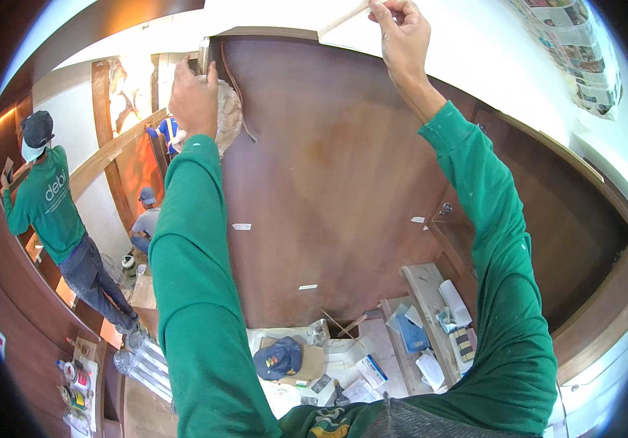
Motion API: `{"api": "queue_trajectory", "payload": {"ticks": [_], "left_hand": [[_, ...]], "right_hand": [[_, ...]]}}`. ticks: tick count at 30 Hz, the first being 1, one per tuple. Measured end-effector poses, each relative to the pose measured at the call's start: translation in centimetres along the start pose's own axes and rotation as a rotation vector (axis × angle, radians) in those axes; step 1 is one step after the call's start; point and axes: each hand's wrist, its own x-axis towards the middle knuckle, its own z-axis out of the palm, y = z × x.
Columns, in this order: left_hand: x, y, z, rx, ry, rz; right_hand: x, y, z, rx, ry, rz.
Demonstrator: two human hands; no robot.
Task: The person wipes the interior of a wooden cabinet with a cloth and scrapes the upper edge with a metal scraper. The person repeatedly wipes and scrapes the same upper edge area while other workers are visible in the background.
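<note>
My right hand is raised at the top of the view. Its thumb and fingers pinch the end of a pale strip, perhaps tape or paper, which slants down to the left along the upper edge of a brown wood panel. My left hand is held up near the panel's upper left corner, in front of a crumpled beige bundle. A metal bar shows just beyond its fingers. The back of the hand hides whether it grips anything. A reddish-brown cord hangs beside the bundle.
Below lie a dark blue cap, cardboard, papers and a blue-and-white box. Boards lean at the lower right. A person in green stands at left; another person crouches beyond. Cans sit on a lower-left ledge.
</note>
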Motion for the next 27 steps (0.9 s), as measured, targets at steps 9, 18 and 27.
{"api": "queue_trajectory", "payload": {"ticks": [9, 18, 27], "left_hand": [[0.1, -0.2, 0.2, -0.004, -0.019, -0.001], [0.1, 0.1, -0.1, 0.001, -0.035, -0.009], [0.1, -0.1, 0.1, 0.016, -0.045, -0.015]], "right_hand": [[1.3, -1.7, -4.9, 0.019, 0.047, -0.021], [2.5, -3.4, -10.3, 0.069, 0.14, -0.132], [5.3, -10.4, -14.9, 0.19, 0.02, -0.135]]}}
